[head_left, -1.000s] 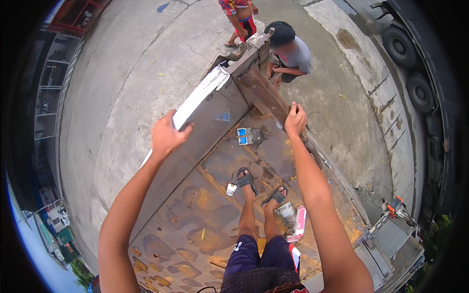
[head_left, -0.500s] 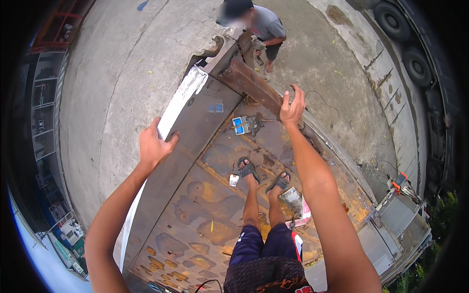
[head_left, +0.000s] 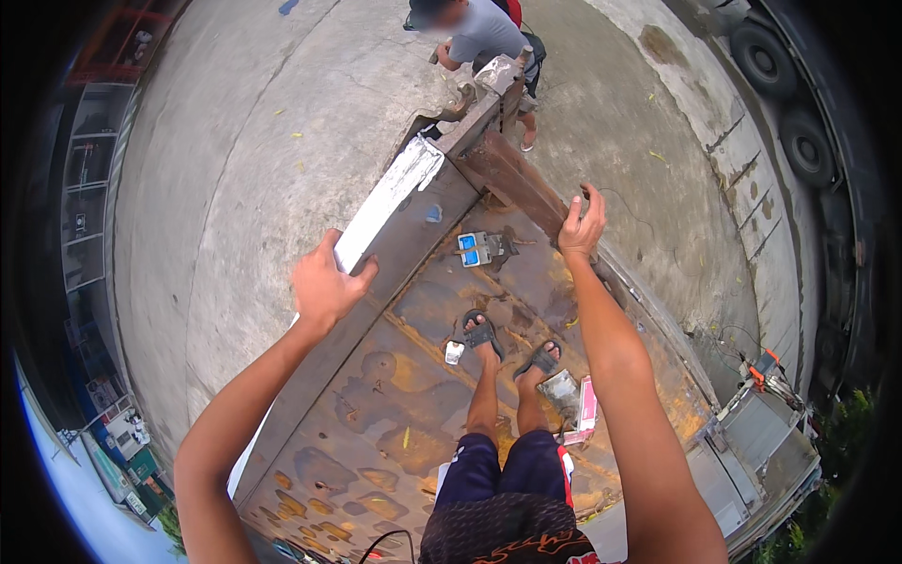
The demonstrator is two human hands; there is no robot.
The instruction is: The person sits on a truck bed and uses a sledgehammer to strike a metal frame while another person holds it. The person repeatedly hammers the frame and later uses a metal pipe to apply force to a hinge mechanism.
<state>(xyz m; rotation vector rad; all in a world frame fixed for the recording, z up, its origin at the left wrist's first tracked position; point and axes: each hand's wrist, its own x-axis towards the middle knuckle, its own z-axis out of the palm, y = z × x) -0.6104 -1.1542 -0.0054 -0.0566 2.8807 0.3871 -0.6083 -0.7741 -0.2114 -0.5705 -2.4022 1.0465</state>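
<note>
My left hand (head_left: pixel 331 284) grips the white-painted top rail (head_left: pixel 390 199) of a grey metal side wall (head_left: pixel 399 244). Its fingers bend over the outer edge and the thumb lies on the inner side. At the far right corner of the rusty truck bed, my right hand (head_left: pixel 583 226) rests by the end of a brown rusted steel beam (head_left: pixel 515 179), thumb and fingers apart. Whether its palm touches the beam or the wall behind it, I cannot tell. Between the hands, a small tray with blue paint (head_left: pixel 468 250) sits on the rusty floor (head_left: pixel 376 395).
My sandalled feet (head_left: pixel 481 334) stand on the floor beside a white cup (head_left: pixel 454 352), a stained container (head_left: pixel 561 393) and a pink box (head_left: pixel 587 409). Beyond the corner, another person (head_left: pixel 484 38) bends over the concrete. An orange-handled tool (head_left: pixel 766 365) lies at right; large truck wheels (head_left: pixel 763 58) stand farther off.
The other person has shifted left past the corner post and bent lower, one arm now reaching left. My view has moved slightly; both my hands stay at about the same places.
</note>
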